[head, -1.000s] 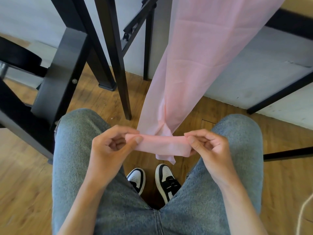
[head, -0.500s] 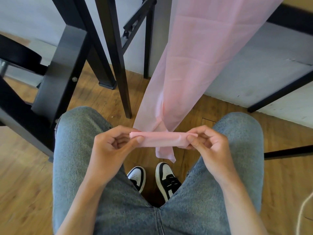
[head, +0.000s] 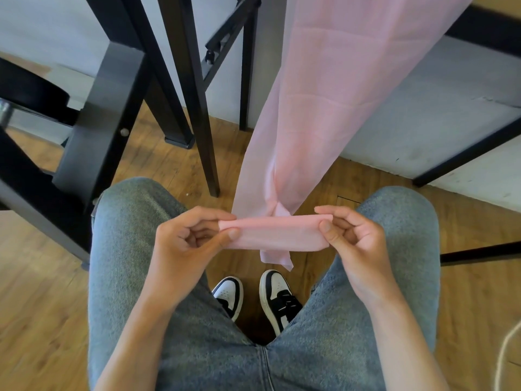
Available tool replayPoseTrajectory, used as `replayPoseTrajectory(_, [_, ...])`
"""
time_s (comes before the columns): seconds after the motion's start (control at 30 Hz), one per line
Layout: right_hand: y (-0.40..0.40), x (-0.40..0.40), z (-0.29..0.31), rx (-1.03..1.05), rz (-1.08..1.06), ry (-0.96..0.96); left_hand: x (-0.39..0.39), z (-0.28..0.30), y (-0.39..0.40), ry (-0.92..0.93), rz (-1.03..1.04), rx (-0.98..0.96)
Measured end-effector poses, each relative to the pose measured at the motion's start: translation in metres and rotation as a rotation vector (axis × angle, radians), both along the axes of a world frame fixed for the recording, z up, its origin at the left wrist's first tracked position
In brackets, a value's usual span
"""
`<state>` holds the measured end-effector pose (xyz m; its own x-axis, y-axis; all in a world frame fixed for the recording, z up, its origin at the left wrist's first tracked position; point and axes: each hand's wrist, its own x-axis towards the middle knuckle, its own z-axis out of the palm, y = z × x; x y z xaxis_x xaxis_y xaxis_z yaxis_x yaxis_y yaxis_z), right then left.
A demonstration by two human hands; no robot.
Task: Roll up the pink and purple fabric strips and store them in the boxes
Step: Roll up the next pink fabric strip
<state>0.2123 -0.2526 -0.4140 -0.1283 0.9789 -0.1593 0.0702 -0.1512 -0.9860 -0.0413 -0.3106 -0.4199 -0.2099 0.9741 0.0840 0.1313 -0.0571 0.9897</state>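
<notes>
A long pink fabric strip (head: 324,108) hangs down from the top of the head view to my lap. Its lower end is folded into a flat roll (head: 276,232) held level above my knees. My left hand (head: 189,244) pinches the roll's left end between thumb and fingers. My right hand (head: 355,241) pinches the right end the same way. A loose corner of the strip (head: 277,259) dangles below the roll. No purple strip or boxes are in view.
I sit with my jeans-clad knees (head: 132,221) apart, sneakers (head: 270,294) on the wooden floor. Black table and chair legs (head: 197,94) stand ahead and to the left. A grey wall base (head: 423,114) lies behind the strip. A white cord (head: 507,354) shows at lower right.
The roll has been turned over once more between my fingers, taking up a little more of the hanging strip. Both hands stay in about the same place.
</notes>
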Motion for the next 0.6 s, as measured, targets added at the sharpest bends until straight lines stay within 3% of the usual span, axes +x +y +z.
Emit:
replayPoseTrajectory(0.17, [-0.001,-0.002,0.001,0.038,0.005,-0.050,0.001,0.001,0.000,0.012,0.009,-0.008])
replayPoseTrajectory(0.47, [-0.003,-0.010,-0.001,-0.063,-0.024,0.081,0.005,0.003,0.001,0.109,0.051,0.050])
replayPoseTrajectory(0.6, [-0.004,-0.009,0.003,-0.109,0.057,0.148,-0.001,0.000,-0.001,0.047,0.053,0.042])
